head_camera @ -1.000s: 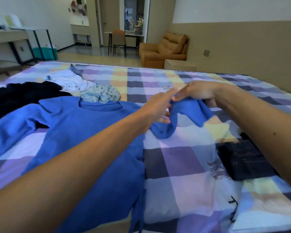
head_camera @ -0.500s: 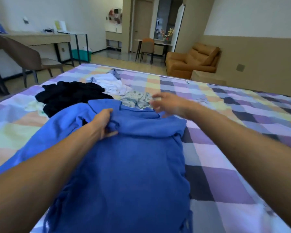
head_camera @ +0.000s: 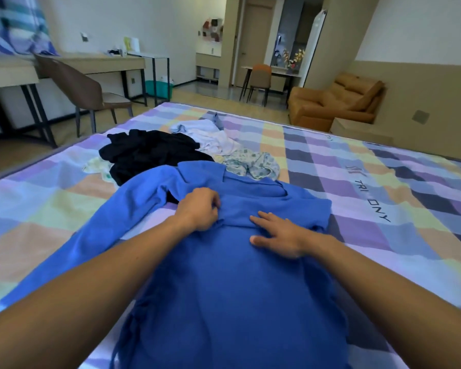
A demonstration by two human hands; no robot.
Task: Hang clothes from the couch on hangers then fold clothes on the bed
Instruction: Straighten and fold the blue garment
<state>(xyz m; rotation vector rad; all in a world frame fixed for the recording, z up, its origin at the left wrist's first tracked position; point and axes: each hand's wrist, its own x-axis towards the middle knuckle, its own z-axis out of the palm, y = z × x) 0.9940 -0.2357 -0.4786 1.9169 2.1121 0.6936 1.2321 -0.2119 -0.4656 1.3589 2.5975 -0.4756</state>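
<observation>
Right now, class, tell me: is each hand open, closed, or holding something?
Left hand: closed, pinching the blue garment.
Right hand: open, resting flat on the blue garment.

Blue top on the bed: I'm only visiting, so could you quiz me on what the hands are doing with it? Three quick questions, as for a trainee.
1. True or false: the right hand lies flat on the blue top.
2. What does the left hand pinch? A a hanger; B a fold of the blue top; C a pillow.
3. Fill in: one sleeve lies stretched out on the person's ___ side.
Key: 1 true; 2 B; 3 left.
</observation>
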